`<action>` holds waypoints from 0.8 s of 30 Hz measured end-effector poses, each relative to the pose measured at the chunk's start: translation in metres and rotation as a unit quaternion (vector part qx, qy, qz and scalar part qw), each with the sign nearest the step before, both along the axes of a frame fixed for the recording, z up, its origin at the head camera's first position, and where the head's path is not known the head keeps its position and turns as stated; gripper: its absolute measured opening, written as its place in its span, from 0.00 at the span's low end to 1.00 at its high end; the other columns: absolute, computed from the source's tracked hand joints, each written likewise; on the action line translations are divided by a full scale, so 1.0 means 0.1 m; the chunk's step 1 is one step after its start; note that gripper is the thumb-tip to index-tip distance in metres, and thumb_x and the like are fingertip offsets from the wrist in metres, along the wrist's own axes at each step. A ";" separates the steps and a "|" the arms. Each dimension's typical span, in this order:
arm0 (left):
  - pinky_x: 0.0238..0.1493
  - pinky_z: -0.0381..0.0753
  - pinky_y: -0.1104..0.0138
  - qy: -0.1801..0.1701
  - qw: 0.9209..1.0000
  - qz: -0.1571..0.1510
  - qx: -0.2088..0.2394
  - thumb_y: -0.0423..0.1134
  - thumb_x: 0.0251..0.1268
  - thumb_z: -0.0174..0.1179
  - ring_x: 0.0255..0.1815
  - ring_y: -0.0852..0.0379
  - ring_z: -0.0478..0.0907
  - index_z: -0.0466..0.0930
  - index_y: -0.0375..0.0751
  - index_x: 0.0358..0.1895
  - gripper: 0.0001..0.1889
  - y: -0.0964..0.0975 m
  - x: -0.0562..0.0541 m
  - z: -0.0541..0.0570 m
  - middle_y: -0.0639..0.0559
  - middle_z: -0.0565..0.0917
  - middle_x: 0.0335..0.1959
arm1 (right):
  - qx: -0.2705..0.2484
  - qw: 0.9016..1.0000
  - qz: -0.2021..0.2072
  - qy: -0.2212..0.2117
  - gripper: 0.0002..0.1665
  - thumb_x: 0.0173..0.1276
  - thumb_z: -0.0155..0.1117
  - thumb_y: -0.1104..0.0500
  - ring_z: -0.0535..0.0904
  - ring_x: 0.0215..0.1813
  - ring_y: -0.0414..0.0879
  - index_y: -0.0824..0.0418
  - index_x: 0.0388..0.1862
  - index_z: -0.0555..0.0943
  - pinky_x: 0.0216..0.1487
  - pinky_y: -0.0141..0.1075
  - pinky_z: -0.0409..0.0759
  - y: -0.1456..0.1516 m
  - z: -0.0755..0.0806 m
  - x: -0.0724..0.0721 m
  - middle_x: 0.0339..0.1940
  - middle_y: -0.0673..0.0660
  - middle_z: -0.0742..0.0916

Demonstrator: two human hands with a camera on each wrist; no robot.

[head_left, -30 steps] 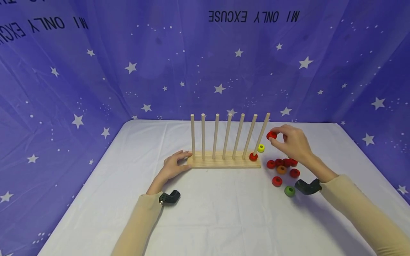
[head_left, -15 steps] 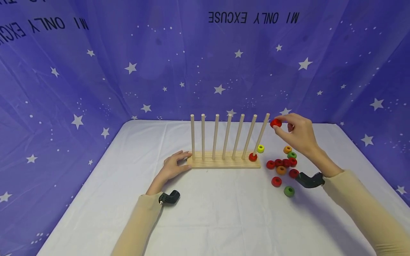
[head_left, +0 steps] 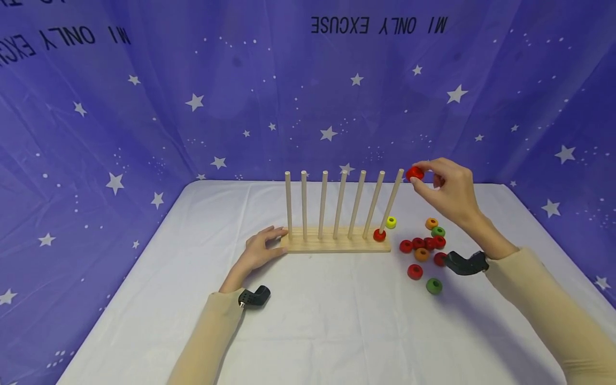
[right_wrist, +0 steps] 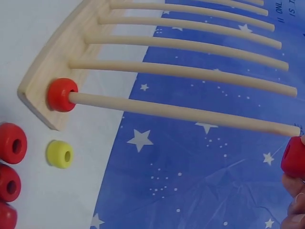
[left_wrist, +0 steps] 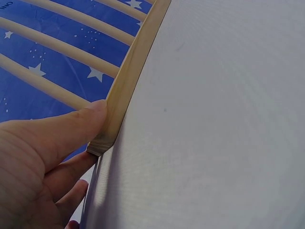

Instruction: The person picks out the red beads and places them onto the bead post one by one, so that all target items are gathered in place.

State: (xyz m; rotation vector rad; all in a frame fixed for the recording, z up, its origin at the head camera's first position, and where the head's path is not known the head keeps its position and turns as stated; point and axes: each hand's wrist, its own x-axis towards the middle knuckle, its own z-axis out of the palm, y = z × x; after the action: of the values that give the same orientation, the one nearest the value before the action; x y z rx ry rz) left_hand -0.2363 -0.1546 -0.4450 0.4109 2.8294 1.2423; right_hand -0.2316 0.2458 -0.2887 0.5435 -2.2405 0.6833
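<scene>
A wooden peg stand (head_left: 337, 247) with a row of upright pegs stands on the white tablecloth. My left hand (head_left: 261, 249) holds its left end between thumb and fingers; in the left wrist view the thumb (left_wrist: 78, 125) lies on the base's edge. My right hand (head_left: 449, 187) pinches a red wooden bead (head_left: 414, 174) between thumb and fingers, just right of the top of the rightmost peg (head_left: 392, 200). In the right wrist view the held red bead (right_wrist: 294, 156) is right at the peg's tip. Another red bead (head_left: 379, 235) sits at the foot of that peg.
A yellow bead (head_left: 391, 222) lies behind the stand's right end. Several loose red beads (head_left: 415, 271), two orange beads (head_left: 422, 254) and two green beads (head_left: 434, 286) lie to the right. A purple star-patterned curtain (head_left: 308, 96) surrounds the table.
My right hand has risen with the red bead from beside the rightmost peg's upper part to its tip, uncovering an orange and a green bead. The left hand has stayed on the stand.
</scene>
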 end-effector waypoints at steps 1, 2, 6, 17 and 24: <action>0.67 0.48 0.39 -0.001 1.000 0.000 0.001 0.41 0.54 0.66 0.73 0.40 0.59 0.76 0.44 0.58 0.25 0.00 0.00 0.00 0.44 0.73 0.66 | -0.001 1.000 0.000 0.002 0.15 0.53 0.69 0.64 0.61 0.23 0.35 0.65 0.41 0.84 0.25 0.23 0.57 -0.01 0.01 0.00 0.26 0.58 0.82; 0.67 0.47 0.39 -0.002 1.000 -0.001 0.003 0.41 0.54 0.66 0.73 0.40 0.59 0.76 0.44 0.58 0.26 0.00 0.00 -0.01 0.44 0.73 0.66 | -0.002 1.000 0.001 0.004 0.15 0.53 0.69 0.64 0.61 0.23 0.35 0.65 0.41 0.84 0.25 0.23 0.57 -0.01 0.02 0.00 0.26 0.58 0.82; 0.67 0.47 0.39 -0.003 1.000 -0.002 0.007 0.41 0.54 0.66 0.73 0.41 0.59 0.76 0.44 0.59 0.26 0.00 0.00 0.00 0.44 0.73 0.66 | -0.005 1.000 0.005 0.011 0.15 0.53 0.68 0.64 0.60 0.24 0.33 0.66 0.41 0.84 0.25 0.24 0.57 -0.04 0.06 -0.01 0.26 0.58 0.81; 0.66 0.48 0.39 0.004 1.000 -0.004 0.005 0.41 0.54 0.66 0.73 0.40 0.59 0.76 0.44 0.58 0.26 -0.02 0.00 0.00 0.43 0.73 0.65 | -0.013 1.000 0.004 0.003 0.14 0.54 0.69 0.64 0.61 0.23 0.36 0.65 0.41 0.84 0.26 0.23 0.57 -0.14 0.13 0.00 0.25 0.57 0.80; 0.67 0.47 0.39 0.000 1.000 -0.003 0.002 0.42 0.54 0.66 0.73 0.40 0.59 0.76 0.44 0.59 0.26 -0.01 0.00 -0.01 0.44 0.72 0.66 | -0.015 1.000 0.008 -0.005 0.13 0.55 0.69 0.63 0.61 0.24 0.37 0.63 0.42 0.85 0.27 0.23 0.57 -0.20 0.15 -0.02 0.26 0.57 0.81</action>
State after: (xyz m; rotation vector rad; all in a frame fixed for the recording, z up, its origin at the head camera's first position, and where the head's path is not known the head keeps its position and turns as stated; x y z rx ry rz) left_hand -0.2366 -0.1556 -0.4461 0.4186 2.8244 1.2482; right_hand -0.2334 0.2257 -0.2739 0.5455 -2.2344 0.7281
